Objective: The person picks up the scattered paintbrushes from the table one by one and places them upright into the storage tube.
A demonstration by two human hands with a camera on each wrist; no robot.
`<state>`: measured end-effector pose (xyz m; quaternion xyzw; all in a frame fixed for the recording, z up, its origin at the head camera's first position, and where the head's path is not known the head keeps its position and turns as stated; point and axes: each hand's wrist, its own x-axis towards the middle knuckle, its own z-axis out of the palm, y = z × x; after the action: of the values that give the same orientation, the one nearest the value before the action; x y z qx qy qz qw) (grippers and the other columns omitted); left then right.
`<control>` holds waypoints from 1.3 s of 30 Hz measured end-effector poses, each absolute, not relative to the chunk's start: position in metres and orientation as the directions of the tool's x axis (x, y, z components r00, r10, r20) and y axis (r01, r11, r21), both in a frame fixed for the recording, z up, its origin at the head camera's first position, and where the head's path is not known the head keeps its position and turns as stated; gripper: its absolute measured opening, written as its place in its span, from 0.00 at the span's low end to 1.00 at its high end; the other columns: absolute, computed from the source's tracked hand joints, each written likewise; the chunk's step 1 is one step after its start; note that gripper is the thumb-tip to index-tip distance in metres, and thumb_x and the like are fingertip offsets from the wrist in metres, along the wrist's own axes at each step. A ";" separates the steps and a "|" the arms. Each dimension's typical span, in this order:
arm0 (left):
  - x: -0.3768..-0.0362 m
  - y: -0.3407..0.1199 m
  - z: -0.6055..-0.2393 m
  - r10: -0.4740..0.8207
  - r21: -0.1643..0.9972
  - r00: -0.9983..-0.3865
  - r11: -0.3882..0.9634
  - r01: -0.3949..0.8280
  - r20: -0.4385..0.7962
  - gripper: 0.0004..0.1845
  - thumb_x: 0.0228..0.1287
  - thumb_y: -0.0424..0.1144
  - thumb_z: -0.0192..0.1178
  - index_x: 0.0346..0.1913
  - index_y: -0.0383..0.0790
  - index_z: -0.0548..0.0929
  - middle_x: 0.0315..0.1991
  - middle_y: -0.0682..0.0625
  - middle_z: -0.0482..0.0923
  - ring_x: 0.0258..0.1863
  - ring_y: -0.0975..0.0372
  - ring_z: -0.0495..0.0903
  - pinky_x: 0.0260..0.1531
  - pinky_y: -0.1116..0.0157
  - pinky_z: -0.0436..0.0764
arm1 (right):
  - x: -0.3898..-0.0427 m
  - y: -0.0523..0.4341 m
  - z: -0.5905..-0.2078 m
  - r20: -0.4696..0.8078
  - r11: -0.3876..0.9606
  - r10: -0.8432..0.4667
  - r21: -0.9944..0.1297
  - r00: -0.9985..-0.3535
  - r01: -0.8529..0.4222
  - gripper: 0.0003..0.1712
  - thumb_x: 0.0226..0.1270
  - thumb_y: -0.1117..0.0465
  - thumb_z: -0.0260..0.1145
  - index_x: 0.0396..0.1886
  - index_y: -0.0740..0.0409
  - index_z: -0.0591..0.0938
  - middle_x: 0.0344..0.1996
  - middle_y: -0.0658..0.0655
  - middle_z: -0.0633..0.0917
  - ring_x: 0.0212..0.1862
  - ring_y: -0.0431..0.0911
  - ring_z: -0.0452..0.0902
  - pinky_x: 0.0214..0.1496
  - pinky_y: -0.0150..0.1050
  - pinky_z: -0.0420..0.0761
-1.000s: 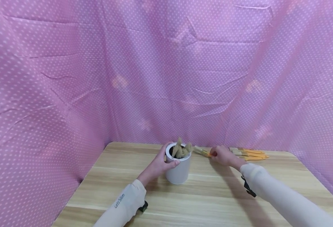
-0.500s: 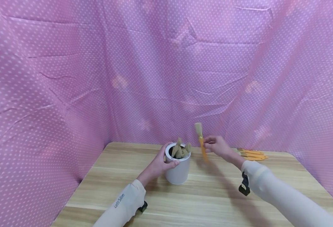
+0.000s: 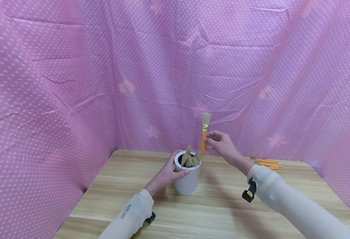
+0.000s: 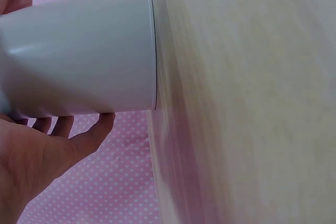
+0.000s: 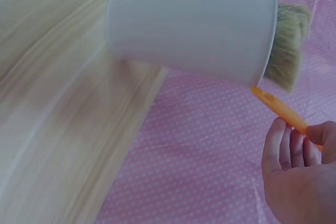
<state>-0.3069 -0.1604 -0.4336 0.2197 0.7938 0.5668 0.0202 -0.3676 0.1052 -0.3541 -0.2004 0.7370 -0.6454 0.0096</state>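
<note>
Just above the right side of the cup's rim, the brush [image 3: 204, 134] stands almost upright in your right hand [image 3: 221, 146]: pale bristles up, orange handle down, its lower end close to the cup [image 3: 187, 177] mouth and slightly to the right of it. Your fingers pinch the handle near its middle. The right wrist view shows the handle tip [image 5: 278, 109] beside the rim, apart from it, so the long axis points down toward the opening.

Your left hand [image 3: 166, 174] wraps the cup from its left side, thumb across the front near the rim, and the cup sits on the counter [image 3: 222, 205]. Several brushes [image 3: 189, 158] already stand in the cup, bristles up.

Well apart to the right, more orange-handled brushes [image 3: 265, 162] lie flat at the counter's back edge; your right forearm cuts them off, so you cannot count them. How much room is left inside the cup is hidden, and a pink dotted curtain [image 3: 73, 83] closes in all sides.
</note>
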 end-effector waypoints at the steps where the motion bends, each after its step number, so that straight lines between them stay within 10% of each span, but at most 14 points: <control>1: -0.308 -0.161 -0.436 0.371 0.906 -0.903 0.267 0.328 0.217 0.50 0.66 0.45 0.70 0.81 0.42 0.49 0.76 0.43 0.57 0.76 0.46 0.52 0.69 0.37 0.56 | -0.368 0.103 -0.353 0.257 0.067 -0.302 -0.955 -0.918 -0.290 0.16 0.74 0.67 0.64 0.54 0.73 0.77 0.50 0.67 0.83 0.47 0.53 0.85 0.52 0.47 0.84; 25: -0.311 -0.161 -0.446 0.367 0.893 -0.895 0.267 0.362 0.253 0.50 0.65 0.54 0.69 0.80 0.47 0.50 0.74 0.51 0.59 0.75 0.53 0.56 0.69 0.39 0.59 | -0.360 0.083 -0.359 0.243 0.050 -0.412 -0.956 -0.878 -0.288 0.13 0.71 0.72 0.64 0.53 0.75 0.78 0.47 0.68 0.85 0.44 0.58 0.86 0.56 0.50 0.82; 39: -0.310 -0.161 -0.448 0.360 0.894 -0.900 0.273 0.356 0.248 0.50 0.64 0.55 0.70 0.81 0.53 0.50 0.74 0.51 0.59 0.75 0.53 0.55 0.70 0.40 0.57 | -0.357 0.099 -0.371 0.190 0.247 -0.421 -0.917 -0.887 -0.314 0.25 0.71 0.47 0.69 0.57 0.60 0.85 0.54 0.56 0.86 0.59 0.53 0.79 0.66 0.55 0.73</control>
<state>-0.3102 -0.1614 -0.4475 0.2242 0.7977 0.5598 0.0019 -0.3571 0.0985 -0.3711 -0.2329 0.7882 -0.5677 0.0471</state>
